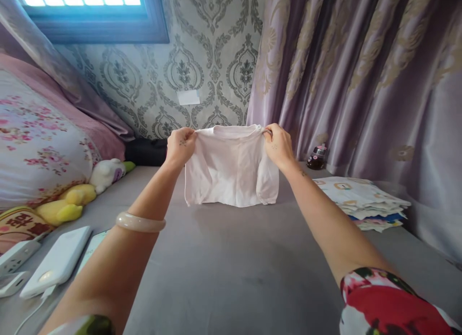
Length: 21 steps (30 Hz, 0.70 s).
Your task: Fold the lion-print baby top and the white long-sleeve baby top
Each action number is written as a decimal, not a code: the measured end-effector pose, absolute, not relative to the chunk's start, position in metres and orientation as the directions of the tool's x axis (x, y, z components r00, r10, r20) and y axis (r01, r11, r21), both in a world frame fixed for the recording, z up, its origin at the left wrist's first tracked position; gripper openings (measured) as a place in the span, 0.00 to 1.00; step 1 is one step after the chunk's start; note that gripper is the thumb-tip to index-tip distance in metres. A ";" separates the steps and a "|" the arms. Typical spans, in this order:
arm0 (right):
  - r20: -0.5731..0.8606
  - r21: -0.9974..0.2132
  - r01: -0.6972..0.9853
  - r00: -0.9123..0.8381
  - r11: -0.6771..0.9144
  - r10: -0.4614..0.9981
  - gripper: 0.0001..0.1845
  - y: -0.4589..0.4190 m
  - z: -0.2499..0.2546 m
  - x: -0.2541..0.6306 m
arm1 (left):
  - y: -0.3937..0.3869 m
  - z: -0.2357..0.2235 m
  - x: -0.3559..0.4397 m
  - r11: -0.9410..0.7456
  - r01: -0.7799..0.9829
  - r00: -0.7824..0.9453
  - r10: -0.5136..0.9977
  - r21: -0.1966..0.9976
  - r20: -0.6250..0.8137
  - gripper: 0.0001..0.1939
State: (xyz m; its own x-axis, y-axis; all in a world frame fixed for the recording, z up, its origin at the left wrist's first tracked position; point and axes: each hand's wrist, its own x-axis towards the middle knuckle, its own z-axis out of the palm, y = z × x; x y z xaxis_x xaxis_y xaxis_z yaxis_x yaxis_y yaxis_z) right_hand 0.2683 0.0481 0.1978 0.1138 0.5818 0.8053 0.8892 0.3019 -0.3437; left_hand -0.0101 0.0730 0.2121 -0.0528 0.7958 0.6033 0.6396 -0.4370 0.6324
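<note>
The left hand (181, 145) is pinching one shoulder of a small white shirt (231, 169), its fingers closing on the cloth, and the right hand (279, 145) is gripping the other shoulder with its fingers closed the same way, beside a small button. The shirt is hanging upright between the two sets of fingers, its neckline stretching across at about their height, its sleeves drooping below them and its hem reaching down to the grey bed sheet (231, 267); whether the hem is touching the sheet, I cannot tell.

To the right of the right fingers and lower, a stack of folded cloths (361, 200) is lying on the sheet, and a dark jar (317, 157) with a shiny lid is standing nearer to those fingers, by the purple curtain (346, 84). Left of the left fingers, a black bundle (146, 152) is lying close by, and a white plush toy (108, 175) and a yellow plush toy (68, 204) are resting farther out, against a flowered pillow (39, 147). Well below the left fingers, a white power bank (57, 260) is lying with a cable plugged in, next to a phone (93, 246).
</note>
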 end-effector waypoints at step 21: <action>0.981 -0.050 0.788 -0.075 0.613 0.177 0.06 -0.063 0.240 0.242 | -0.068 0.228 -0.042 -0.297 0.941 -0.103 0.200 0.160 0.974 0.11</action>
State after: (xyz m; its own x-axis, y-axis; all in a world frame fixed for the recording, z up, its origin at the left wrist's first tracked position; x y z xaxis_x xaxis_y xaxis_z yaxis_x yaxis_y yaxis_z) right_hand 0.2418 -0.0629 0.2403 -0.0754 0.1769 0.9813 0.7883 0.6133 -0.0500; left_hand -0.0421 -0.0684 0.2276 -0.1027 0.1996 0.9745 0.9413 -0.2971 0.1601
